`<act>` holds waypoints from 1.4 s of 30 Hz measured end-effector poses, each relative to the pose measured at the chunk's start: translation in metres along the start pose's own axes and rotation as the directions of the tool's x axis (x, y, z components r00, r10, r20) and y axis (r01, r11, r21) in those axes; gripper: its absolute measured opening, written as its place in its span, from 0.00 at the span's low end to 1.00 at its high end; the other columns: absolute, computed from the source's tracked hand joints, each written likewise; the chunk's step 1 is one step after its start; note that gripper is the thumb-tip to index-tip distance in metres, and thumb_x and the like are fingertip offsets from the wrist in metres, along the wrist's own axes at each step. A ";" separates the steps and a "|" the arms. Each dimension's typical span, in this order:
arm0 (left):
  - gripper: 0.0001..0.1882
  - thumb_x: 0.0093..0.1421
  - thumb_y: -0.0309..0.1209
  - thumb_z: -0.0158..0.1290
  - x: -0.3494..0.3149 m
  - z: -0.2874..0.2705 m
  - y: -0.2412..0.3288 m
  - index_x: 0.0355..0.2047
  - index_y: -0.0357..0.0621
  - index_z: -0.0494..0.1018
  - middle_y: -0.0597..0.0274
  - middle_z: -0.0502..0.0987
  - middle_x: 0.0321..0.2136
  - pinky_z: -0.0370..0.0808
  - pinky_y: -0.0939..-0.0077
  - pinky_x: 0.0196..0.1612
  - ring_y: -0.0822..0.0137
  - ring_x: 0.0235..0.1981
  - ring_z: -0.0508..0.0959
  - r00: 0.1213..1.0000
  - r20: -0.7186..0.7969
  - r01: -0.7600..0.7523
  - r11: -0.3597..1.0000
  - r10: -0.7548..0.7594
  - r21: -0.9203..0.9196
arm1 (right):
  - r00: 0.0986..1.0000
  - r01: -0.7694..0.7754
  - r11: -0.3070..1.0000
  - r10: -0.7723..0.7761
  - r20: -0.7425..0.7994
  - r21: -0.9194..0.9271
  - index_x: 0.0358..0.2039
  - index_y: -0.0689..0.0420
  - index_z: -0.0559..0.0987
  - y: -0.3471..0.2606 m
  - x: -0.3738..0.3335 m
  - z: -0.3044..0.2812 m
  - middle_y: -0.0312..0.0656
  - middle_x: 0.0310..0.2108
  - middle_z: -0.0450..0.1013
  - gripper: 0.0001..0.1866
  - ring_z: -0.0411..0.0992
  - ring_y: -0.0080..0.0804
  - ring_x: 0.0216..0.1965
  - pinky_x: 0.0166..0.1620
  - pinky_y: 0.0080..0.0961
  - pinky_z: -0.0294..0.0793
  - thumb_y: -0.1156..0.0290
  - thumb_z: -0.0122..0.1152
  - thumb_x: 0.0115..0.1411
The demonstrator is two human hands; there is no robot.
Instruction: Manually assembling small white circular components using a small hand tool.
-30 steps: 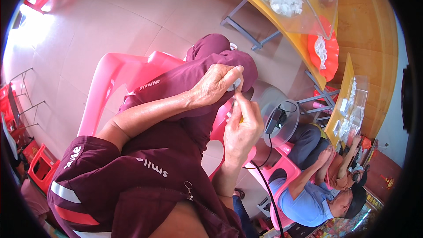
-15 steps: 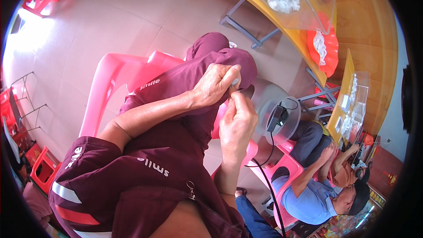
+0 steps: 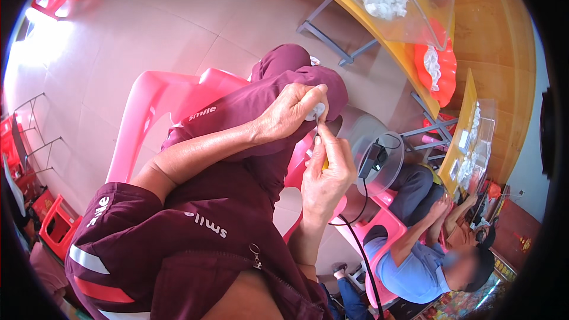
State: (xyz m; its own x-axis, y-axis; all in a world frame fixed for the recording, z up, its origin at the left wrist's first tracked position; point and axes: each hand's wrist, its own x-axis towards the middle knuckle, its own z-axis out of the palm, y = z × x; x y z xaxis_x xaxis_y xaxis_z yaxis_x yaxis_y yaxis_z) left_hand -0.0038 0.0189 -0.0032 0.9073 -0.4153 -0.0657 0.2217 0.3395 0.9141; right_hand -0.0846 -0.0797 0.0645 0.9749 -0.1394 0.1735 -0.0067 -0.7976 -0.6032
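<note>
Over my knees, my left hand (image 3: 290, 111) pinches a small white round piece (image 3: 316, 112) between thumb and fingers. My right hand (image 3: 327, 173) is closed round a thin tool with a yellow handle (image 3: 325, 163). The tool's slim end points up at the lower edge of the white piece and seems to touch it. Most of the handle is hidden by my fingers, so its exact kind does not show.
Clear bins of white pieces (image 3: 379, 1) and a red scalloped dish (image 3: 437, 74) stand on the yellow table at upper right. A clear round tub (image 3: 385, 173) with a black adapter (image 3: 371, 159) is beside my right hand. A seated person in blue (image 3: 409, 272) works at right.
My right hand has shifted slightly right and down, its fingers straightening, and the yellow handle now shows. More of the white piece is visible in my left hand.
</note>
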 end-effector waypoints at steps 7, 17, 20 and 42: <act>0.27 0.68 0.39 0.35 0.001 0.003 -0.010 0.18 0.32 0.70 0.62 0.71 0.16 0.69 0.74 0.30 0.72 0.22 0.70 0.997 -0.044 -0.070 0.997 0.070 0.016 | 0.998 -0.050 0.998 0.051 0.030 -0.036 0.44 0.57 0.78 0.000 -0.002 0.006 0.44 0.25 0.67 0.16 0.71 0.42 0.27 0.30 0.34 0.71 0.83 0.56 0.54; 0.22 0.68 0.34 0.34 -0.004 0.001 -0.008 0.23 0.35 0.70 0.62 0.72 0.20 0.69 0.76 0.33 0.73 0.25 0.71 0.998 0.000 -0.055 0.980 0.056 0.193 | 0.999 -0.019 0.992 0.022 0.026 -0.125 0.40 0.61 0.78 -0.009 0.003 0.007 0.48 0.25 0.69 0.12 0.70 0.45 0.24 0.28 0.36 0.67 0.83 0.54 0.55; 0.22 0.69 0.35 0.34 -0.007 0.001 -0.010 0.24 0.35 0.70 0.60 0.72 0.20 0.70 0.76 0.31 0.73 0.24 0.72 0.992 0.020 -0.127 0.945 0.127 0.302 | 0.994 -0.051 0.990 0.062 0.086 -0.129 0.39 0.62 0.78 -0.008 0.004 0.004 0.50 0.26 0.70 0.11 0.70 0.51 0.26 0.29 0.38 0.67 0.82 0.53 0.55; 0.29 0.69 0.49 0.32 0.008 0.008 0.020 0.26 0.40 0.73 0.72 0.60 0.10 0.54 0.85 0.16 0.81 0.11 0.58 0.983 0.092 0.163 0.986 -0.158 -0.042 | 0.944 -0.240 0.803 0.324 -0.062 0.546 0.44 0.63 0.76 0.065 0.001 -0.004 0.35 0.26 0.67 0.12 0.65 0.15 0.18 0.21 0.13 0.65 0.82 0.49 0.61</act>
State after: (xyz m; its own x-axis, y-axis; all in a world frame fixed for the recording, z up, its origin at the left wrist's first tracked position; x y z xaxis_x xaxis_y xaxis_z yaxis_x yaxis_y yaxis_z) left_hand 0.0045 0.0155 0.0177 0.8238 -0.5400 -0.1726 0.3812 0.3024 0.8736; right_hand -0.0852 -0.1340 0.0288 0.9042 -0.4268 0.0164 -0.1181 -0.2867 -0.9507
